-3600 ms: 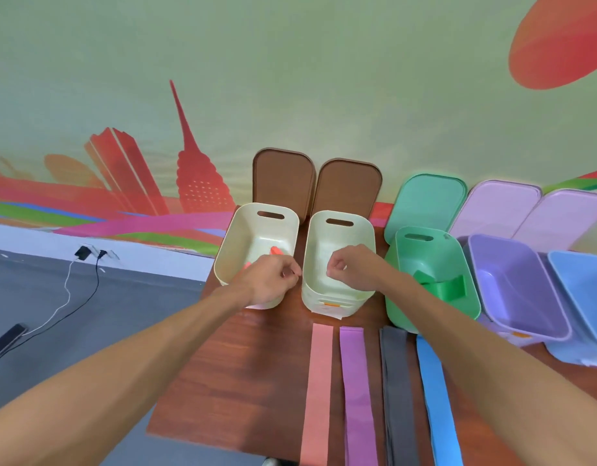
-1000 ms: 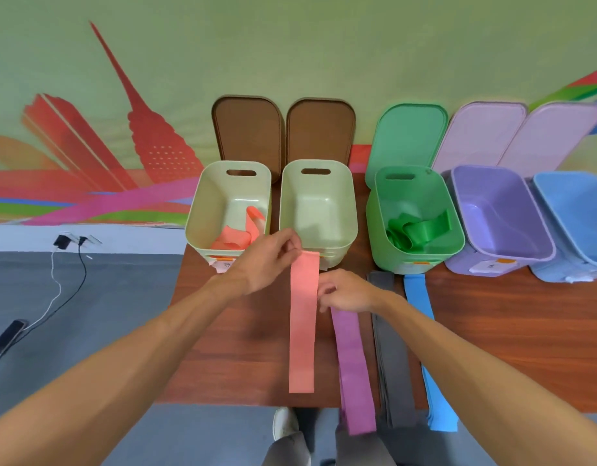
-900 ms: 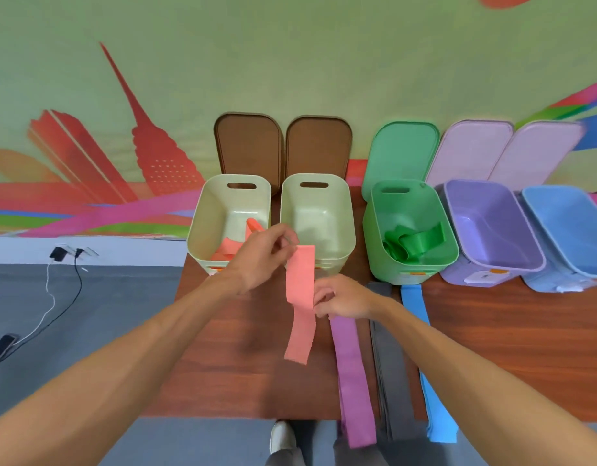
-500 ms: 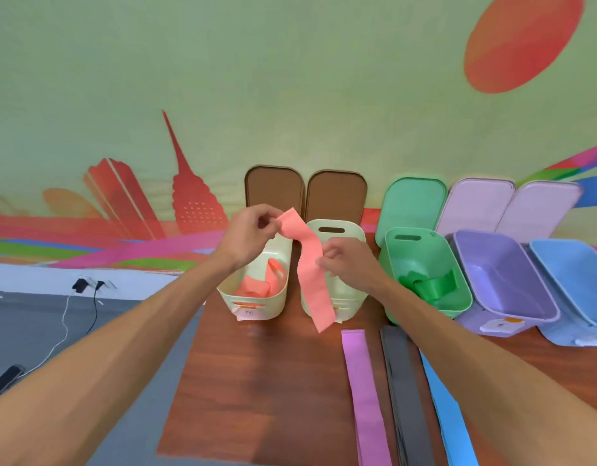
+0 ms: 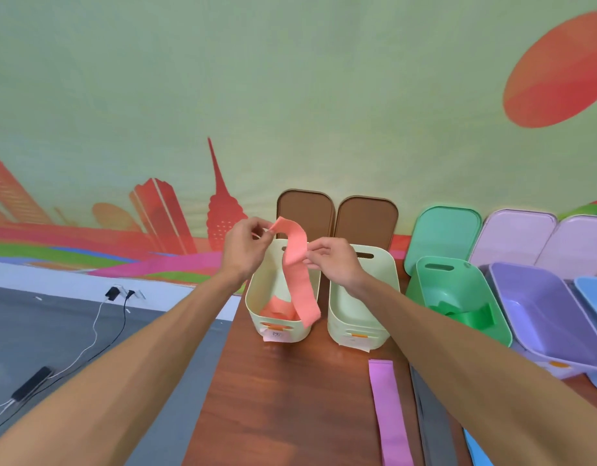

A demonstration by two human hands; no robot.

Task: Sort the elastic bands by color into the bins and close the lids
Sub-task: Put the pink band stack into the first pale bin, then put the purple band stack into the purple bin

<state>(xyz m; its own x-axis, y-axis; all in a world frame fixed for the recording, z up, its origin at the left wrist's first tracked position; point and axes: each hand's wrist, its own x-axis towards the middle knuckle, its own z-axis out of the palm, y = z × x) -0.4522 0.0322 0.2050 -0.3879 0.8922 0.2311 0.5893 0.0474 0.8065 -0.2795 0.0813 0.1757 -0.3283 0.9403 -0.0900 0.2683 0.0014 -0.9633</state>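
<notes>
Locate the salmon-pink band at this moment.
Head view, centre: the salmon-pink band hangs pinched between the left hand and right hand, over the leftmost cream bin.

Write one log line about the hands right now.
left hand: pinches end of coral band | right hand: pinches its middle | band: dangles over left cream bin | inside bin: second coral band

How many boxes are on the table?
5. The left cream box and the right cream box sit in the middle; rightwards come the green box, the purple box and the blue box, cut off by the picture's edge, so more may be hidden.
</notes>
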